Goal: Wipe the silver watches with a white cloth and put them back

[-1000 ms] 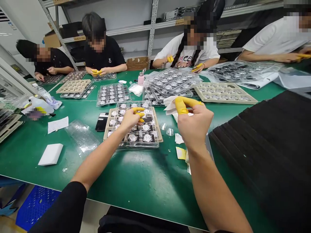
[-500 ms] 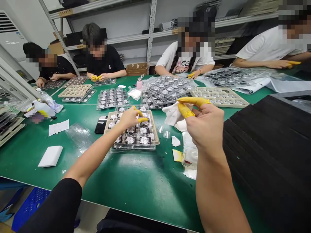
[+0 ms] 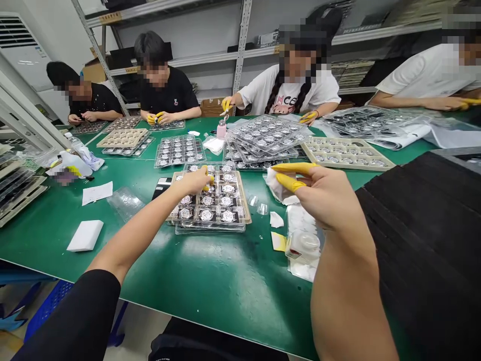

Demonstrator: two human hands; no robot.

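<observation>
My left hand point(image 3: 195, 181) reaches over a clear plastic tray point(image 3: 216, 228) of round, watch-like black-and-white parts, which sits on a beige tray point(image 3: 246, 213). Its fingers, in yellow finger cots, curl down at one of the tray's upper cells. What they grip, if anything, is hidden. My right hand point(image 3: 319, 193) pinches a crumpled white cloth point(image 3: 276, 188) between finger and thumb, both in yellow cots. Below that hand, a small clear bottle point(image 3: 306, 245) rests on white wipes point(image 3: 300, 220).
A phone point(image 3: 161, 186) lies left of the tray. White foam block point(image 3: 85, 235) and paper slip point(image 3: 97, 193) are further left. Stacked part trays point(image 3: 268, 133) and a pink bottle point(image 3: 221, 129) stand beyond. Large black slabs point(image 3: 424, 240) fill the right. Several people work opposite.
My left fingers have drawn together over the tray. My right hand has lowered slightly with the cloth. Opposite, one person's hand has risen beside the pink bottle, holding a small tool.
</observation>
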